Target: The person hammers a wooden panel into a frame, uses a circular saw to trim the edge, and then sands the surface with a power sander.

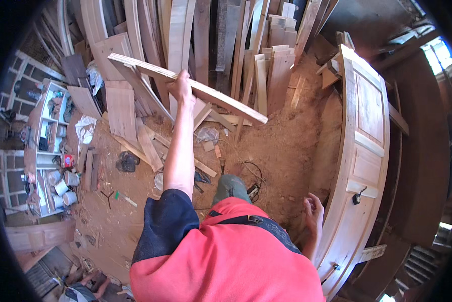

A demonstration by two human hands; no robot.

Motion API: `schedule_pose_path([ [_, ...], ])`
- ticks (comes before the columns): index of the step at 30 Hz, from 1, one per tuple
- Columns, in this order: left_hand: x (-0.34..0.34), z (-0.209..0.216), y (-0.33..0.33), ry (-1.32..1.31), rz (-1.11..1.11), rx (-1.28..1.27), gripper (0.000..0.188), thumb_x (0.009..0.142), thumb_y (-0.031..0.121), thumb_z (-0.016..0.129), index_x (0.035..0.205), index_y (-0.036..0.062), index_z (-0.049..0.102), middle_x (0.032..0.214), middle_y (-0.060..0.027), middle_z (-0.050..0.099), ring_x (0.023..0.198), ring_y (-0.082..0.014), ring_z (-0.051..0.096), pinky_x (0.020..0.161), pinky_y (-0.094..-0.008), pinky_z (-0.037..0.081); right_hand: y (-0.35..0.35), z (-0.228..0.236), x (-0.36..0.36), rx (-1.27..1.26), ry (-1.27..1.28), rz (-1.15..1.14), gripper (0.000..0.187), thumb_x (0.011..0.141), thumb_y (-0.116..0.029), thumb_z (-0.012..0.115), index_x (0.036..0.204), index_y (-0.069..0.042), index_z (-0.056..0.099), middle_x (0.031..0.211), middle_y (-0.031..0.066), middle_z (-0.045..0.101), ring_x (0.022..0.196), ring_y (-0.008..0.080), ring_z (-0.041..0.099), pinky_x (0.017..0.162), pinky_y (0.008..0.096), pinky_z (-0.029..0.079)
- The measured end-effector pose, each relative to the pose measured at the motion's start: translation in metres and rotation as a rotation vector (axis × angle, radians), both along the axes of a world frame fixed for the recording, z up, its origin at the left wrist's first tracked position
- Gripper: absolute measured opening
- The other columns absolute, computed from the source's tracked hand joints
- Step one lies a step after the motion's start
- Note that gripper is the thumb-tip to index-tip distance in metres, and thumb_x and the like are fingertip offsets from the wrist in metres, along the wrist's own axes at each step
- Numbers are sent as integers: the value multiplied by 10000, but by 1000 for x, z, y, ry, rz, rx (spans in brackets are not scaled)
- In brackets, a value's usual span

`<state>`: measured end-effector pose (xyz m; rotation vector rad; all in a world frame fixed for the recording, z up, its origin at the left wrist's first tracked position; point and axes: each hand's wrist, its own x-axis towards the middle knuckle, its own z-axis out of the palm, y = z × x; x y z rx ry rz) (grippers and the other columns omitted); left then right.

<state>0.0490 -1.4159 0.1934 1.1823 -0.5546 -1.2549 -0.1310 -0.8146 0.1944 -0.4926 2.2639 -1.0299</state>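
My left hand [181,88], at the end of an outstretched arm, is closed around the middle of a long wooden plank [225,100]. The plank is held off the ground and slants down from upper left to right. My right hand [314,214] hangs low on the right with its fingers apart and slightly bent, holding nothing visible. Beside it is a panelled wooden door [365,146], raised on supports. A small black and yellow object, perhaps a tape measure [357,198], lies on the door. Another small dark tool [336,267] rests nearer its close end.
Tall boards [201,45] lean in a dense row ahead. Offcuts [149,148] litter the sawdust-covered floor [281,166], with a dark cable [258,173] near my leg. A shelf unit [47,146] and white buckets [70,179] stand left. Another person [82,292] is at lower left.
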Motion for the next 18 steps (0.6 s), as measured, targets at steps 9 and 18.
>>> schedule_pose_path([
  [9, 14, -38, -167, 35, -292, 77, 246, 735, 257, 730, 902, 112, 621, 867, -34, 552, 842, -220, 571, 752, -448, 518, -54, 14, -33, 49, 112, -1, 333, 973, -161, 685, 1263, -7, 632, 964, 91, 716, 859, 148, 677, 769, 300, 553],
  [18, 73, -94, -317, -170, -396, 204, 633, 804, 390, 794, 1344, 154, 562, 1162, -125, 521, 1087, -315, 545, 889, -518, 512, -46, -3, -33, 247, 137, -53, 351, 953, -237, 663, 1235, -29, 641, 1029, 188, 747, 968, 330, 727, 842, 426, 577],
])
